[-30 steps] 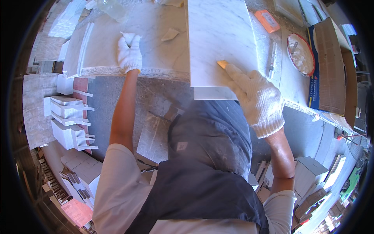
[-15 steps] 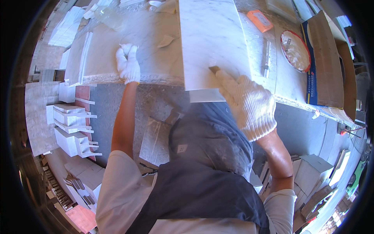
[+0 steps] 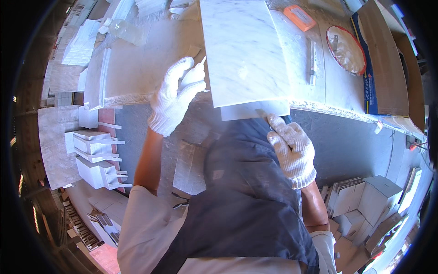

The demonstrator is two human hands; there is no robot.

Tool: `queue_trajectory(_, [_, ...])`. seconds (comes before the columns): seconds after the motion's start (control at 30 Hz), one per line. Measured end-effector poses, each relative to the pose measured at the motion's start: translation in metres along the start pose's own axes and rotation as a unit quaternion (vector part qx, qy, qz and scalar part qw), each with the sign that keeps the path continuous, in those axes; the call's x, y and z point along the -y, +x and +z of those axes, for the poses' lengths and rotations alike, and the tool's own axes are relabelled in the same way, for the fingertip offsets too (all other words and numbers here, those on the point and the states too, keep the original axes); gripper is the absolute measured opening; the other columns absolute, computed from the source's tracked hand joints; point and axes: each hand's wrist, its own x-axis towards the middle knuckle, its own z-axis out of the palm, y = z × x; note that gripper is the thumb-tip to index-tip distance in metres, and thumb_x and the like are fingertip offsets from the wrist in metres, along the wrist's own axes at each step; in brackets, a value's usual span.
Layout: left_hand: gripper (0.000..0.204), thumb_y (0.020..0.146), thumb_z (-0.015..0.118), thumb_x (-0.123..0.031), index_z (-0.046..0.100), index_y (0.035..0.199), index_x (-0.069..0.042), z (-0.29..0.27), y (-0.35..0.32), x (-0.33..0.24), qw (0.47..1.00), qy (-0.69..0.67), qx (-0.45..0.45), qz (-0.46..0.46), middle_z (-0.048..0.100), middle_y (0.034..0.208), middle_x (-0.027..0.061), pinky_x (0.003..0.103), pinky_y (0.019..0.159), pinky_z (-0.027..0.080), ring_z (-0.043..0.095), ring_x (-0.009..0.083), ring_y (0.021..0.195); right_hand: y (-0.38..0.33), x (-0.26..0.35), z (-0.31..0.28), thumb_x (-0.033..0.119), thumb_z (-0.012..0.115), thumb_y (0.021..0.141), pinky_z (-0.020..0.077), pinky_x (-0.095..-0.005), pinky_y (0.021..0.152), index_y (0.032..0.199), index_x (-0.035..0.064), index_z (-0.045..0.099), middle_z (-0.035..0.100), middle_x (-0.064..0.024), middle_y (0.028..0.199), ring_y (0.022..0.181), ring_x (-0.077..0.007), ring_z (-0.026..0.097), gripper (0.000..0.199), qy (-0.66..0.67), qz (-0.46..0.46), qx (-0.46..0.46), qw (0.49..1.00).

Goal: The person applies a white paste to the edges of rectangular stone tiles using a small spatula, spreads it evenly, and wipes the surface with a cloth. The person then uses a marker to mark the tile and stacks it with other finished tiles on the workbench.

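Observation:
My left hand (image 3: 175, 98), in a white knitted glove, hovers beside the left edge of a white, grey-veined marble slab (image 3: 244, 50). Its fingers are curled but apart. A thin white point sticks up among them, and whether that is a loose glove tip is unclear. In a soiled white glove, my right hand (image 3: 294, 150) grips a small flat scraper (image 3: 261, 113), mostly hidden by the fingers. The scraper's tip is at a second pale piece (image 3: 237, 111) jutting from under the slab. A small white smear (image 3: 243, 72) marks the slab's face.
On the bench right of the slab are an orange box (image 3: 299, 18), a slim tube (image 3: 313, 63), a red-rimmed bowl of white paste (image 3: 346, 50) and a cardboard box (image 3: 383, 64). A clear bottle (image 3: 123, 31) lies at left. Stacked white pieces (image 3: 93, 146) stand lower left.
My left hand has lifted off the bench and moved right, towards the slab. My right hand has drawn down from the slab's face towards me, the scraper still in it.

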Motion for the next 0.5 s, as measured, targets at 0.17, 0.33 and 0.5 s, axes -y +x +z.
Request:
queue_trajectory(0.17, [0.055, 0.091, 0.076, -0.008, 0.054, 0.141, 0.002, -0.018, 0.01, -0.019, 0.995, 0.002, 0.089, -0.053, 0.058, 0.14, 0.0154, 0.032, 0.1, 0.053, 0.059, 0.0212, 0.125, -0.001, -0.008, -0.005, 0.012, 0.071, 0.091, 0.055, -0.0391, 0.071, 0.126, 0.0121, 0.071, 0.07, -0.0111, 0.093, 0.079, -0.0287, 0.066, 0.034, 0.006, -0.011, -0.016, 1.0])
queue_trajectory(0.33, [0.052, 0.092, 0.073, -0.008, 0.055, 0.14, 0.002, -0.024, 0.015, -0.031, 0.985, -0.011, 0.151, -0.088, 0.061, 0.135, 0.0151, 0.031, 0.099, 0.054, 0.062, 0.0198, 0.119, -0.005, -0.011, -0.005, 0.012, 0.072, 0.091, 0.0559, -0.0393, 0.071, 0.124, 0.0107, 0.072, 0.072, -0.0114, 0.095, 0.08, -0.0293, 0.067, 0.034, 0.017, -0.041, -0.027, 0.999])
queue_trajectory(0.5, [0.049, 0.093, 0.072, -0.009, 0.057, 0.138, 0.001, -0.027, 0.02, -0.038, 0.977, 0.01, 0.191, -0.092, 0.062, 0.132, 0.0143, 0.031, 0.099, 0.052, 0.064, 0.0198, 0.117, -0.01, -0.016, -0.01, 0.013, 0.073, 0.09, 0.0561, -0.0396, 0.071, 0.123, 0.0094, 0.072, 0.072, -0.0116, 0.096, 0.079, -0.0292, 0.067, 0.033, 0.015, -0.012, -0.022, 1.0])
